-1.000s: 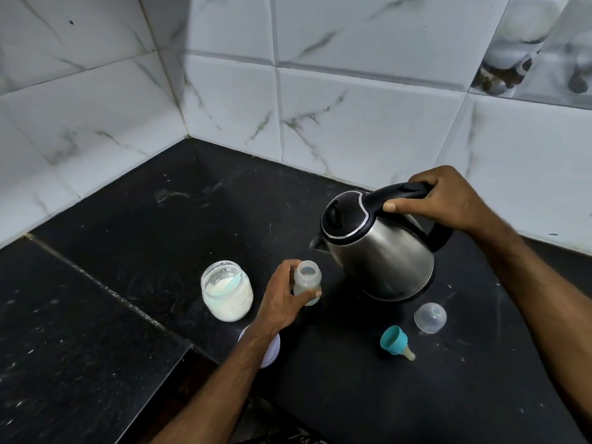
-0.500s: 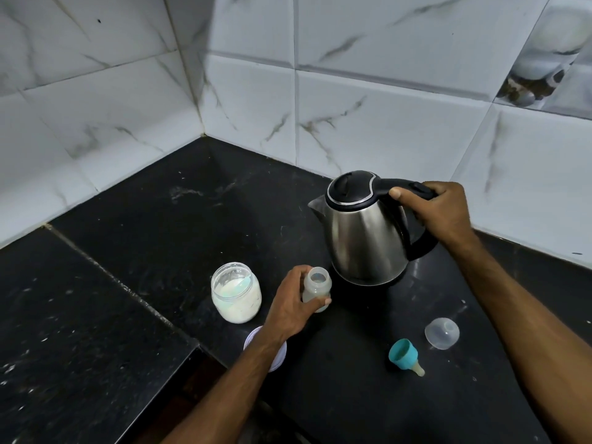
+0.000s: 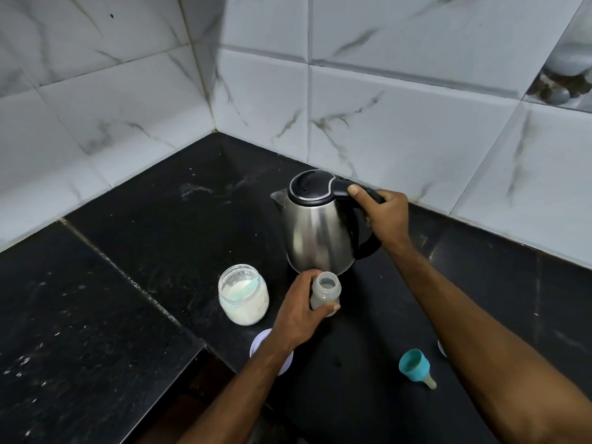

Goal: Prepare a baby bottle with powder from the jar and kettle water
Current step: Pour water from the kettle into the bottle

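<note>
A steel kettle [image 3: 315,232] with a black lid stands upright on the black counter [image 3: 166,225]. My right hand [image 3: 386,219] grips its black handle. Just in front of it stands a small open baby bottle [image 3: 325,291] with cloudy liquid inside, and my left hand [image 3: 299,315] is wrapped around its side. Left of the bottle is an open glass jar [image 3: 242,294] of white powder with a pale scoop lying in it.
The teal nipple ring [image 3: 415,366] lies on its side at the front right. The white jar lid [image 3: 261,346] sits partly under my left wrist. A clear cap [image 3: 442,347] peeks out behind my right forearm. Tiled walls meet in the corner behind; the counter steps down at front left.
The kettle has gone from tilted with its spout over the bottle to upright on the counter behind it. My left hand has kept hold of the bottle.
</note>
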### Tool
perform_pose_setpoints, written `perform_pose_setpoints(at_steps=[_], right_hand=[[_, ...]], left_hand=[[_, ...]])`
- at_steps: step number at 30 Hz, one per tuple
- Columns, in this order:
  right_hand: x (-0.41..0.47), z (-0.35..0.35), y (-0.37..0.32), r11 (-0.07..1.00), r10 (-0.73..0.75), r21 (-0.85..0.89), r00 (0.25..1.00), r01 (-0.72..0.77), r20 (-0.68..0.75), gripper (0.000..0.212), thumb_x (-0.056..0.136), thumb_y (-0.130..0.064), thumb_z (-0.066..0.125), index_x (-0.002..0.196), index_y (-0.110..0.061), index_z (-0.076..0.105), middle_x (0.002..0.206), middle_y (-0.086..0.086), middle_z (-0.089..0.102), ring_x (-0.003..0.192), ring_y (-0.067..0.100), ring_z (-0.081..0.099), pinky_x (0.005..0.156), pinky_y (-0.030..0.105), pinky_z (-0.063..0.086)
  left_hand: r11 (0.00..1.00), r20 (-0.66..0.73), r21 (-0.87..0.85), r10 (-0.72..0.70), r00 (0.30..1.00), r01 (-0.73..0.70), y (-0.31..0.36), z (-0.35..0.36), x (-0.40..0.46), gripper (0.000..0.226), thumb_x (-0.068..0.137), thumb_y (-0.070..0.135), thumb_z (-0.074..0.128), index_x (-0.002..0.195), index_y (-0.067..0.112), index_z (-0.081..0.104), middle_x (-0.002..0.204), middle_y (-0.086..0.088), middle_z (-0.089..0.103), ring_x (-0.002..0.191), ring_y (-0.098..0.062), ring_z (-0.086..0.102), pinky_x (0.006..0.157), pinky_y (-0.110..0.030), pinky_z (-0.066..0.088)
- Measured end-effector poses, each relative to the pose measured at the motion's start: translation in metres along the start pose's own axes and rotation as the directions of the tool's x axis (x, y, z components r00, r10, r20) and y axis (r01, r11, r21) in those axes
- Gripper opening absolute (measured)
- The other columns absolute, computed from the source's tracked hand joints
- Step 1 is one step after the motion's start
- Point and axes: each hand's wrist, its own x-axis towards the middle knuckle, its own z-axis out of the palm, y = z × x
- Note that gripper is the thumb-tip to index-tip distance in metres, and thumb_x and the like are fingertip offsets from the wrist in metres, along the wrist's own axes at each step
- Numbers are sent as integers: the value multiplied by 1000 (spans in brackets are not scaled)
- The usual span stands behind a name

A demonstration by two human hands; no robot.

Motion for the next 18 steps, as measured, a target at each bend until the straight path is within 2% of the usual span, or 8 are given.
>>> perform_pose_setpoints(at_steps=[3, 6, 11, 18], right_hand=[[0, 13, 5, 999, 23, 46, 1000, -23, 12, 88, 69, -66, 74, 55, 13, 40, 47, 13, 39, 46, 18, 34, 45, 46, 31], [2, 22, 8, 996, 21, 85, 999, -24, 29, 84, 73, -61, 74, 54, 13, 38, 46, 13, 38, 44, 19, 34, 44, 44, 29], [4, 25, 17, 991, 13, 135, 1000, -16, 18, 81, 77, -57, 69, 52, 14, 42, 42, 12, 42, 37, 15, 37, 43, 27, 32], [5, 21, 26, 986, 9, 166, 1000, -13, 25, 80, 81, -56, 67, 52, 13, 41, 42, 16, 43, 37, 18, 39, 45, 30, 34]], left_hand=[[1000, 4, 2, 6, 1000, -6, 1, 0, -1, 50, 74, 32, 79, 116, 33, 54, 116, 10, 61, 110, -15, 60, 91, -46, 51], [1000, 3, 7, 6, 1000, -6, 2, 0, -1, 49, 73, 32, 79, 116, 36, 53, 115, 11, 61, 109, -15, 60, 91, -47, 51], [1000, 2, 14, -2, 1000, 2, 2, -1, -1, 50, 74, 32, 80, 116, 36, 53, 116, 11, 61, 110, -15, 60, 91, -47, 51], [1000, 14, 13, -9, 1000, 9, 2, -1, 0, 51, 74, 33, 80, 117, 36, 53, 117, 10, 62, 111, -19, 60, 91, -48, 51]])
